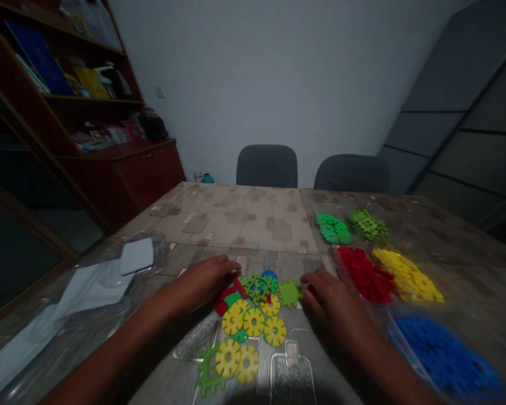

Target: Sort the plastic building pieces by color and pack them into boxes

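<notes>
My left hand (206, 281) is closed, its fingertips at a narrow red plastic piece (239, 287) on the left of a cluster of interlocking pieces. Across from it, my right hand (326, 292) has its fingers curled and its thumb and fingertips at the right edge of a light green square piece (289, 293). Between the hands lie a green lattice piece (259, 289), a blue disc (270, 278) and several yellow notched discs (253, 322). Closer to me, two more yellow discs (227, 358) overlap a green lattice piece (206, 371).
On the right are clear trays of green pieces (333, 228), light green pieces (365, 222), red pieces (365, 273), yellow pieces (407, 275) and blue pieces (444, 354). Clear packaging with a white card (137, 256) lies at left. Two chairs (266, 166) stand beyond the table.
</notes>
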Demonstrator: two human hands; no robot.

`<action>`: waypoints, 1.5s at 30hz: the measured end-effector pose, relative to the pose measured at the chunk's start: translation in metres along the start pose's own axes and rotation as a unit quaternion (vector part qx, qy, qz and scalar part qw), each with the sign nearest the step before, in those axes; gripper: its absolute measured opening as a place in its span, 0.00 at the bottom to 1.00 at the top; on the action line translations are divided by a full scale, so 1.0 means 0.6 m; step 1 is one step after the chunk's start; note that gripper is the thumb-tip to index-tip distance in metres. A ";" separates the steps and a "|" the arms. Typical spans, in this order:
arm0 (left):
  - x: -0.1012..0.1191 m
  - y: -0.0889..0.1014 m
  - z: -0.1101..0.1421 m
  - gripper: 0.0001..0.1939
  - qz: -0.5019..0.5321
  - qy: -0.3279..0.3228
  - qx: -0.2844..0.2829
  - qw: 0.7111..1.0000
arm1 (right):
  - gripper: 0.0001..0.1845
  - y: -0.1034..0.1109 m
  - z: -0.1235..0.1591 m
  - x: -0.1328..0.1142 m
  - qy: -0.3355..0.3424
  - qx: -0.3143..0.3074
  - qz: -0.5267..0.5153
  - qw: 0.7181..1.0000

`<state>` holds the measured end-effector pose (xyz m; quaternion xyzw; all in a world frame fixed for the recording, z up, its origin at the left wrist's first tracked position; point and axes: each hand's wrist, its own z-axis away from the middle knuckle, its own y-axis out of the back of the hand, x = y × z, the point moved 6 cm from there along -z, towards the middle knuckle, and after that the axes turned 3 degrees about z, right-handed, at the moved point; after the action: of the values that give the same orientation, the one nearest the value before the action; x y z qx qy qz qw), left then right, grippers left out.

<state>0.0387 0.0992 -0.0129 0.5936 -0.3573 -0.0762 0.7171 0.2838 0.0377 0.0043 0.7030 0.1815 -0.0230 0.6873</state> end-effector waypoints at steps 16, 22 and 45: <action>0.030 0.004 -0.003 0.18 0.079 -0.057 0.030 0.995 | 0.21 0.147 0.011 0.236 -0.126 0.177 0.108 0.970; 0.054 0.017 0.002 0.19 0.118 -0.054 0.061 0.990 | 0.17 0.143 0.014 0.102 0.009 0.184 -0.033 0.982; 0.008 0.013 0.029 0.20 0.022 0.042 -0.069 0.997 | 0.06 -0.055 0.020 -0.056 0.080 -0.097 -0.092 0.988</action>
<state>0.0293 0.0849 -0.0028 0.5377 -0.3336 -0.0601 0.7720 0.2456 0.0183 -0.0187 0.6129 0.3012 -0.0119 0.7304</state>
